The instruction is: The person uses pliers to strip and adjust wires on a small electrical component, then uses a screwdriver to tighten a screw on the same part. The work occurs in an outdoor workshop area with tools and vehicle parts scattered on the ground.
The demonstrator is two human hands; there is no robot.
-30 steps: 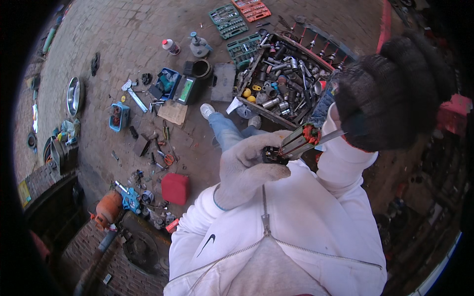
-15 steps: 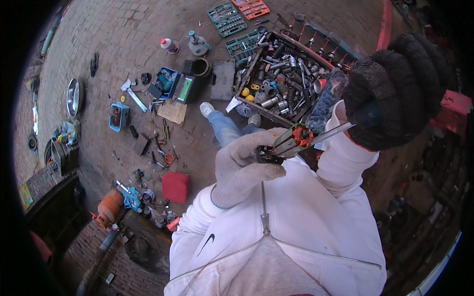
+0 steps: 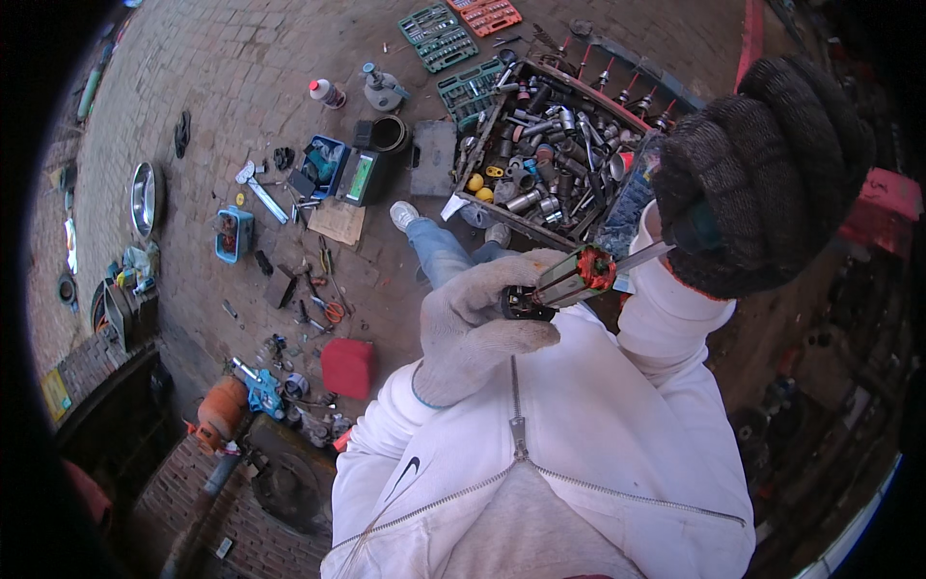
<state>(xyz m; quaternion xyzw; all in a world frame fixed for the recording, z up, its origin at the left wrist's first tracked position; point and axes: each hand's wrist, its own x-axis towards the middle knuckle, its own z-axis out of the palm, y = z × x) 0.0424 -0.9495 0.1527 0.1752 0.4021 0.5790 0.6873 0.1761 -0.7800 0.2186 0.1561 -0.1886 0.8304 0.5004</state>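
A grey-gloved left hand (image 3: 477, 323) grips a small motor armature (image 3: 569, 277) – ribbed metal core, red windings – at centre, while the dark-gloved right hand (image 3: 762, 174) closes around its thin shaft, right.

Left hand (image 3: 477, 323), pale-gloved, is curling its fingers closed at chest height. Right hand (image 3: 762, 174), dark-gloved, is fisting tightly, raised higher on the right. Both forearms, white-sleeved, are bending inward.

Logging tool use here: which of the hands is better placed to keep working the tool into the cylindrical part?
Right, probably. The right hand in a dark glove grips the tool's handle, shaft aimed at the cylindrical part; the left hand is busy gripping that part.
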